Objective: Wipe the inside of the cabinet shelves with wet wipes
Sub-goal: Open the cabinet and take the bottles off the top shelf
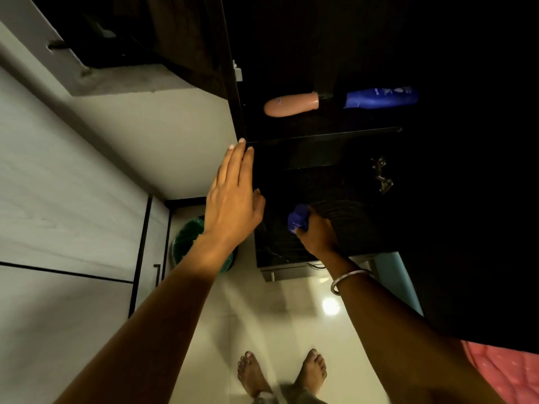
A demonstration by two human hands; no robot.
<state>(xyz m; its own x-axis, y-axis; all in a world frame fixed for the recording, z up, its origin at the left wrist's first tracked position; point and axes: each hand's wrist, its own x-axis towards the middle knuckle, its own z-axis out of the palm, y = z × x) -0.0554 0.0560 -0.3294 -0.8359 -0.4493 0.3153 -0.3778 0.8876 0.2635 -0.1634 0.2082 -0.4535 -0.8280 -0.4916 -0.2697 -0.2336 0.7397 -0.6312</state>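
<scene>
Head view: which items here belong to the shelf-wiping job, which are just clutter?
Job:
- dark cabinet shelf
- blue object gripped by right hand
- left hand, flat on cabinet edge

Clutter:
- pink bottle
- blue bottle
- green bin

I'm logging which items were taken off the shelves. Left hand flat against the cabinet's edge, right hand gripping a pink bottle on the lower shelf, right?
Not quite: the head view shows the right hand gripping a blue bottle, not a pink one. The pink bottle lies untouched on the shelf above. The left hand is indeed flat against the cabinet's edge.
</scene>
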